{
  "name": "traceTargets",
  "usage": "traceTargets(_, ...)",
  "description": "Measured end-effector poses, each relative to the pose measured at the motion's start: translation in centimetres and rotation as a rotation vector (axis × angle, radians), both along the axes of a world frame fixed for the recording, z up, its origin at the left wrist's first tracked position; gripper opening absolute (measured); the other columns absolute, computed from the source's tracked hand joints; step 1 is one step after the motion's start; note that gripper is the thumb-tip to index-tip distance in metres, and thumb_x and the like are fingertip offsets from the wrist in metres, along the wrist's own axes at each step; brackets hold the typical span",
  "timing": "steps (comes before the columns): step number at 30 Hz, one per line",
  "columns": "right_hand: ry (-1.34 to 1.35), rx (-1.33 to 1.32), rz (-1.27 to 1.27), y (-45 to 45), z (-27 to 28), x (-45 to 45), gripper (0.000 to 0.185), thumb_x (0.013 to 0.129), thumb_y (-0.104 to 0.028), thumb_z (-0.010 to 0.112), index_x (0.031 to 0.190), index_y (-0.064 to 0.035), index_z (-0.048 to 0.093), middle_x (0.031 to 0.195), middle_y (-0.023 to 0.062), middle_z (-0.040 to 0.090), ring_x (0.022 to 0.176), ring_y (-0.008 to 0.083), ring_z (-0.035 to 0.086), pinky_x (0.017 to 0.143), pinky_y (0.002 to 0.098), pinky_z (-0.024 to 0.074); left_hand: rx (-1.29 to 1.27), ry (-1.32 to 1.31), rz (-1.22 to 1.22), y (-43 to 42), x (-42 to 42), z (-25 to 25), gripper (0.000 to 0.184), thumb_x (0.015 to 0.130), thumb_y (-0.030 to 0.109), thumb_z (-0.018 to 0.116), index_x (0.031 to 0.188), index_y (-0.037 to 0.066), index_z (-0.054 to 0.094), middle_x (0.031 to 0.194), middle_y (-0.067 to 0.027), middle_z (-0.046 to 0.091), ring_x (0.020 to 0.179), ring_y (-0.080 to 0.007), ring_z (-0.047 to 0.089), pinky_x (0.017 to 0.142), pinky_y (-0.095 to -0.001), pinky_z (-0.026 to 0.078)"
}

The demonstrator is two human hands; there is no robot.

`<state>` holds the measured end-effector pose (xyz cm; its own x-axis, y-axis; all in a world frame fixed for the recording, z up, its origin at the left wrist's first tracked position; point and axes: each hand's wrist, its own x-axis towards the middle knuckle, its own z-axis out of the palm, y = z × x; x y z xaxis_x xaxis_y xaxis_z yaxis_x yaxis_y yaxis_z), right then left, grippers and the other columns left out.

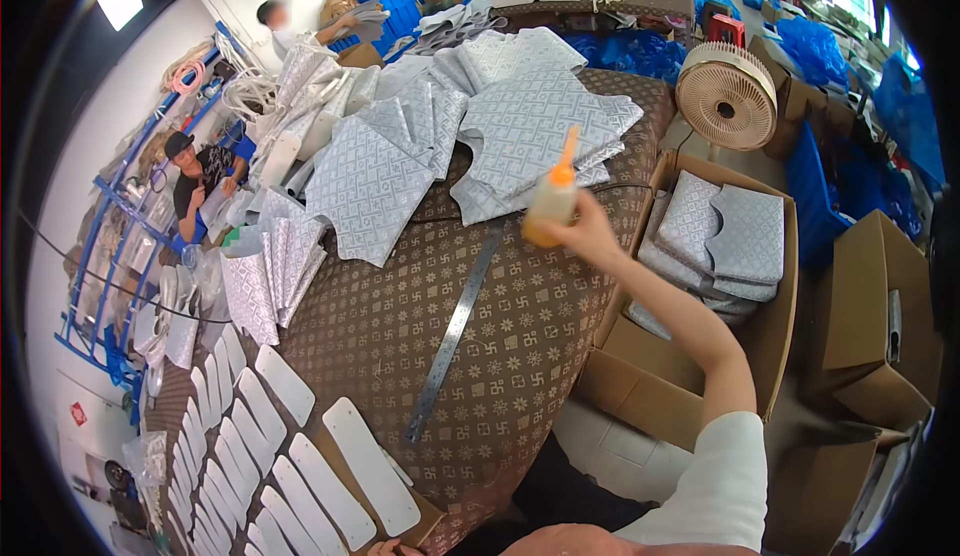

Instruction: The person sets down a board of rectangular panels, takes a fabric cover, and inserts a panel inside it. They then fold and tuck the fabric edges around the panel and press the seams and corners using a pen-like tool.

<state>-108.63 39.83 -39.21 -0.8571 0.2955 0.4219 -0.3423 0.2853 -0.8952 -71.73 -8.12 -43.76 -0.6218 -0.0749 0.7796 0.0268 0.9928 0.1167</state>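
My right hand (588, 230) is wrapped round a squeeze bottle (550, 208) with an orange nozzle and yellowish contents. The bottle is held nearly upright over the patterned cloth of the table (530, 326), just in front of a stack of silvery patterned pieces (540, 126). Only the fingertips of my left hand (393, 548) show at the bottom edge, beside a long white rounded strip (370, 466) on cardboard; what they do is hidden. A metal ruler (455, 341) lies between the bottle and the white strips.
Rows of white strips (235, 436) cover the near left. More silvery pieces (370, 186) are piled at the back left. On the right stand an open carton (640, 386) with folded pieces and a fan (727, 106). Two other people are on the far left and at the back.
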Motion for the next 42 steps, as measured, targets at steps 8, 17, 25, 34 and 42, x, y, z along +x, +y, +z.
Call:
traceTargets(8, 0.03, 0.249, -0.793, 16.4, -3.3, -4.7, 0.058, 0.07, -0.028, 0.082, 0.115, -0.0005, 0.058, 0.116, 0.0208, 0.059, 0.104, 0.0359, 0.06, 0.09, 0.0439, 0.0492, 0.026, -0.008, 0.023, 0.2, -0.4, 0.2, 0.015, 0.088, 0.02, 0.056, 0.09, 0.008, 0.065, 0.087, -0.0136, 0.059, 0.081, -0.0349, 0.058, 0.072, -0.047, 0.045)
traceTargets(17, 0.126, 0.351, -0.722, 20.7, -6.3, -14.5, 0.058, 0.078, -0.027, 0.077, 0.124, -0.0024, 0.053, 0.111, 0.0188, 0.063, 0.103, 0.0342, 0.062, 0.09, 0.0417, 0.0487, -0.903, 0.155, -0.35, -7.5, -1.3, -1.2, 0.017, 0.088, 0.023, 0.055, 0.089, 0.007, 0.062, 0.091, -0.015, 0.058, 0.082, -0.0341, 0.056, 0.074, -0.047, 0.043)
traceTargets(25, 0.187, 0.154, -0.291, 26.6, -11.5, -15.1, 0.047, 0.083, -0.003, 0.068, 0.127, -0.0008, 0.05, 0.114, 0.0097, 0.058, 0.105, 0.0188, 0.057, 0.09, 0.0309, 0.0467, 0.123, -0.111, 0.156, -0.9, 0.5, -1.7, 0.011, 0.078, 0.016, 0.054, 0.084, 0.007, 0.057, 0.089, -0.0144, 0.052, 0.08, -0.0344, 0.05, 0.071, -0.0428, 0.038)
traceTargets(34, 0.395, 0.199, -0.22, 2.8, 4.6, -3.8, 0.035, 0.097, -0.011, 0.058, 0.13, -0.0024, 0.053, 0.112, 0.0068, 0.059, 0.095, 0.0136, 0.057, 0.078, 0.0269, 0.0486, 0.174, -0.129, 0.16, -1.6, 0.7, -2.0, 0.013, 0.073, 0.014, 0.057, 0.086, 0.012, 0.06, 0.091, -0.0106, 0.054, 0.081, -0.0317, 0.052, 0.072, -0.0424, 0.04)
traceTargets(42, -0.281, -0.013, 0.811, -27.1, 3.3, -7.4, 0.032, 0.095, -0.023, 0.064, 0.121, -0.0048, 0.057, 0.102, 0.0039, 0.066, 0.088, 0.0105, 0.064, 0.073, 0.0263, 0.0522, 0.26, -0.084, 0.049, -1.6, 0.1, 1.3, 0.018, 0.069, 0.004, 0.06, 0.085, 0.012, 0.059, 0.089, -0.0095, 0.055, 0.079, -0.0306, 0.052, 0.069, -0.0408, 0.04)
